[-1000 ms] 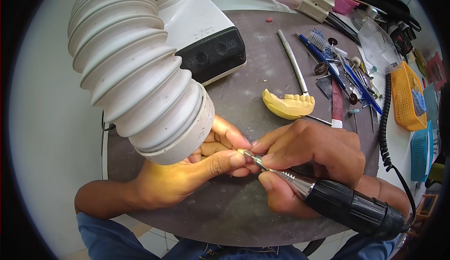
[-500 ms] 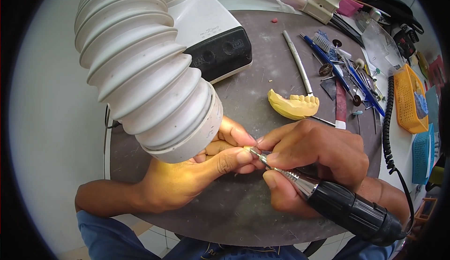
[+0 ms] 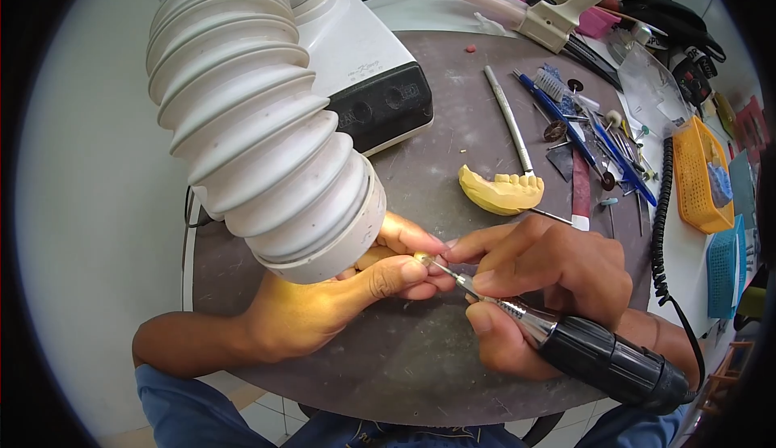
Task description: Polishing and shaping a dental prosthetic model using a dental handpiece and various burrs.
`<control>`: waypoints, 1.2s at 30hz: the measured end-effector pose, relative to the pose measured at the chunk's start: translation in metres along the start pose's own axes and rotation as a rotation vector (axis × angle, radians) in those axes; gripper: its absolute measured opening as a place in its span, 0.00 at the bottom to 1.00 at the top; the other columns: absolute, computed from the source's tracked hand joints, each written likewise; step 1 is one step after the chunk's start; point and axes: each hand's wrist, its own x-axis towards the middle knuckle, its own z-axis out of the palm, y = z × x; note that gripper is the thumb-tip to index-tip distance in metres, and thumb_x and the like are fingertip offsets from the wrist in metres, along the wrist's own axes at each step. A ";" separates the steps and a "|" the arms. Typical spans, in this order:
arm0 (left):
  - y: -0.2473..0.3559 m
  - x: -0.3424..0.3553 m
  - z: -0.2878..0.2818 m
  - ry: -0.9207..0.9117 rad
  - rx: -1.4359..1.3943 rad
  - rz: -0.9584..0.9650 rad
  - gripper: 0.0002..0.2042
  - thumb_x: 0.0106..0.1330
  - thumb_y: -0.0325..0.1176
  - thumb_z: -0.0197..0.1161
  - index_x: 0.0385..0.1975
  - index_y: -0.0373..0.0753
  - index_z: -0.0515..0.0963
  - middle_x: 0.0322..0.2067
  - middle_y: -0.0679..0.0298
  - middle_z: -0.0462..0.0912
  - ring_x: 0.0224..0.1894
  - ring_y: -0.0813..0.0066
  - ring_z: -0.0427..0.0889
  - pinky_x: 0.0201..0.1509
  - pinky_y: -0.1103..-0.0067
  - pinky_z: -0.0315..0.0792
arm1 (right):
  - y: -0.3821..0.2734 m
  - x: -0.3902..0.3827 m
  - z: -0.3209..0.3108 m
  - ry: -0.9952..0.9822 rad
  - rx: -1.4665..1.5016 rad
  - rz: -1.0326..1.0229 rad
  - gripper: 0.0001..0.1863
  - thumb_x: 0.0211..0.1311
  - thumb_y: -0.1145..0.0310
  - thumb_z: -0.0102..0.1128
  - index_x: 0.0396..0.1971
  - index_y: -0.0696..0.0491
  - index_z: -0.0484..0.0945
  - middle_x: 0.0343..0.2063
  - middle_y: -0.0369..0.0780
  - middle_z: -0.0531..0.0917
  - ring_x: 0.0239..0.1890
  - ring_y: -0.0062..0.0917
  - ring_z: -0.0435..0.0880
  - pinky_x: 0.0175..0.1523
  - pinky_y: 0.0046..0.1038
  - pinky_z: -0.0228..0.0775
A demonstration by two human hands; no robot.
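Note:
My left hand (image 3: 331, 298) is closed, pinching a tiny yellowish-white piece (image 3: 421, 258) between thumb and fingertips; it looks like a dental crown, but is too small to be sure. My right hand (image 3: 558, 286) grips a black and silver rotary handpiece (image 3: 602, 351) like a pen. From its metal nose a thin bur (image 3: 443, 268) points left at the piece, its tip at or very near it. The right index fingertip rests against the left fingers. Just beyond the hands lies a yellow plaster jaw model (image 3: 503, 195) with several teeth.
A wide ribbed white suction hose (image 3: 267, 141) arches down over my left hand from a white and black machine (image 3: 380, 105). Behind the model lies a slim metal tool (image 3: 509, 121). Blue tweezers (image 3: 558, 113), small discs and burs crowd the right, beside a yellow basket (image 3: 702, 177) and coiled cord (image 3: 663, 222).
The handpiece has drawn back slightly to the right and down with my right hand, so more of the bur shows. The whole view has shifted a little; my left hand keeps its pinch.

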 end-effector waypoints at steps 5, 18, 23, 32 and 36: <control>-0.001 0.000 -0.003 -0.048 0.051 0.046 0.09 0.71 0.20 0.56 0.48 0.32 0.71 0.45 0.52 0.82 0.48 0.71 0.84 0.54 0.77 0.80 | -0.003 0.002 -0.002 -0.004 0.000 0.003 0.10 0.41 0.82 0.69 0.27 0.59 0.78 0.24 0.43 0.83 0.32 0.34 0.90 0.38 0.27 0.82; -0.003 -0.001 -0.001 -0.024 0.071 0.072 0.10 0.68 0.18 0.60 0.46 0.32 0.72 0.46 0.54 0.80 0.45 0.75 0.84 0.51 0.80 0.79 | 0.004 0.004 -0.003 -0.116 -0.036 -0.037 0.10 0.49 0.78 0.70 0.30 0.61 0.77 0.22 0.43 0.82 0.29 0.35 0.89 0.41 0.37 0.85; -0.002 -0.001 0.000 -0.005 0.061 0.042 0.09 0.68 0.18 0.61 0.45 0.33 0.73 0.46 0.55 0.79 0.43 0.78 0.83 0.49 0.83 0.78 | 0.005 0.003 -0.001 -0.103 -0.014 -0.007 0.09 0.48 0.78 0.70 0.29 0.61 0.78 0.22 0.43 0.83 0.32 0.37 0.90 0.40 0.34 0.84; -0.004 0.000 -0.001 -0.043 0.069 0.065 0.09 0.68 0.17 0.60 0.45 0.33 0.73 0.47 0.53 0.78 0.46 0.75 0.82 0.51 0.81 0.77 | 0.002 0.003 -0.005 -0.134 0.018 0.049 0.10 0.48 0.80 0.71 0.30 0.60 0.78 0.24 0.43 0.84 0.35 0.38 0.90 0.42 0.32 0.84; -0.003 0.000 -0.001 -0.051 0.050 0.058 0.09 0.68 0.17 0.60 0.45 0.33 0.73 0.47 0.53 0.78 0.47 0.75 0.82 0.52 0.81 0.77 | 0.001 0.001 -0.005 -0.126 0.052 0.102 0.10 0.49 0.82 0.71 0.31 0.60 0.78 0.24 0.43 0.84 0.36 0.38 0.90 0.43 0.32 0.84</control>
